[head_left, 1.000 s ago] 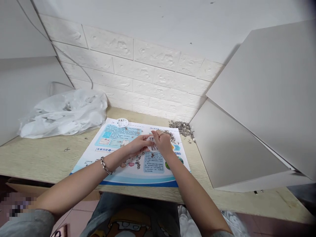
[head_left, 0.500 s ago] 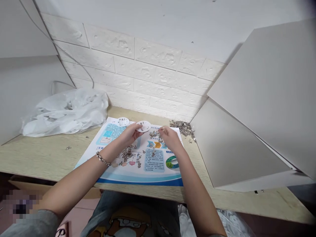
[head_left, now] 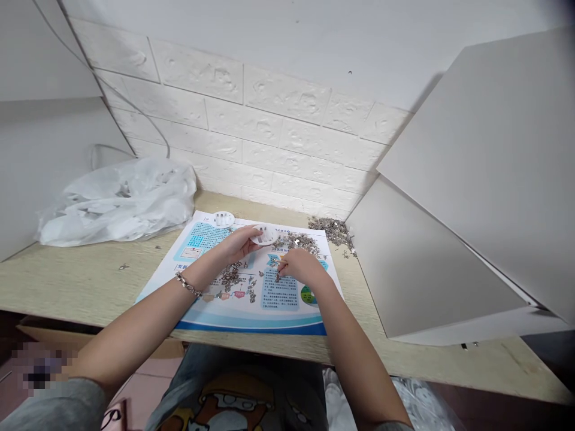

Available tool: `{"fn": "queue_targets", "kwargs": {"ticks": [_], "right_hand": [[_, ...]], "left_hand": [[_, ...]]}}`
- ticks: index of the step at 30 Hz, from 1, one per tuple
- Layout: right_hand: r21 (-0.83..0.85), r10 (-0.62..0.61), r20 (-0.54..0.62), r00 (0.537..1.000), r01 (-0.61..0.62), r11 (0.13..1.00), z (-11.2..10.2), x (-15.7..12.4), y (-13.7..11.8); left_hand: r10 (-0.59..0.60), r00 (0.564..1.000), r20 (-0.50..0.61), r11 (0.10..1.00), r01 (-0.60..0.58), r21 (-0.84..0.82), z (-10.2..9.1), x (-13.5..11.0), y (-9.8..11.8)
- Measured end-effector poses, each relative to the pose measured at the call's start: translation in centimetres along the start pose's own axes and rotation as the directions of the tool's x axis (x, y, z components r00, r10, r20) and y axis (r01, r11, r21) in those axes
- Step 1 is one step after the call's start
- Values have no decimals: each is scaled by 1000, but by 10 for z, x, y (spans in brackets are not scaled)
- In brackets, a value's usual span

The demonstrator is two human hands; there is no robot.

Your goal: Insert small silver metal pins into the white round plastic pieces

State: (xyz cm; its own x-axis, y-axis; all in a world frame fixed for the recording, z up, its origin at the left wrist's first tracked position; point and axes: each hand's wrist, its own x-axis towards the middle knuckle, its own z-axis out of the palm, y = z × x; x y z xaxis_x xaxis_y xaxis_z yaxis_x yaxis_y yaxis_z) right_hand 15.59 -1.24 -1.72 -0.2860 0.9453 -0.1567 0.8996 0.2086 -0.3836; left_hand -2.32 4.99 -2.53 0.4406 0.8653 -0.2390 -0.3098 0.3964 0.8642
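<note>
My left hand (head_left: 244, 242) is closed on the edge of a round white plastic disc (head_left: 266, 235), which has small metal pieces set in its face. Over the printed sheet (head_left: 215, 323), my right hand (head_left: 297, 265) reaches down with its fingertips pinched among the loose small metal parts (head_left: 277, 276). Whether a part sits between those fingertips is too small to tell. Another white disc (head_left: 223, 219) with metal pieces lies at the sheet's upper left. One pile of metal parts (head_left: 231, 275) rests between my wrists, and a second pile (head_left: 303, 242) lies just beyond my right hand.
A larger heap of metal parts (head_left: 332, 230) lies by the wall at the right. At left is a clear plastic bag (head_left: 121, 200) of white pieces. Pale panels (head_left: 440, 263) lean over the table's right side. Below the table edge, another bag (head_left: 417, 401) holds white pieces.
My right hand has come down toward the near side of the sheet, uncovering the pile beyond it. The disc in my left hand has shifted slightly right and tilted.
</note>
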Motion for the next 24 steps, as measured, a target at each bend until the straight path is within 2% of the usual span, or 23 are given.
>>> {"fn": "queue_targets", "kwargs": {"ticks": [6, 12, 18, 22, 24], "right_hand": [[-72, -1, 2, 1000, 1, 997, -1, -3, -10], [87, -20, 116, 993, 10, 996, 1, -1, -7], [145, -15, 99, 995, 1, 989, -3, -3, -7], [138, -5, 2, 1000, 4, 990, -8, -4, -4], [143, -39, 5, 999, 37, 989, -10, -3, -2]], "left_hand": [[-12, 1000, 3, 999, 12, 30, -2, 2, -3], [-14, 1000, -5, 996, 15, 85, 1, -1, 1], [-10, 1000, -13, 998, 11, 67, 0, -1, 1], [-10, 1000, -19, 997, 11, 83, 2, -1, 0], [-16, 1000, -20, 995, 17, 98, 3, -2, 1]]}}
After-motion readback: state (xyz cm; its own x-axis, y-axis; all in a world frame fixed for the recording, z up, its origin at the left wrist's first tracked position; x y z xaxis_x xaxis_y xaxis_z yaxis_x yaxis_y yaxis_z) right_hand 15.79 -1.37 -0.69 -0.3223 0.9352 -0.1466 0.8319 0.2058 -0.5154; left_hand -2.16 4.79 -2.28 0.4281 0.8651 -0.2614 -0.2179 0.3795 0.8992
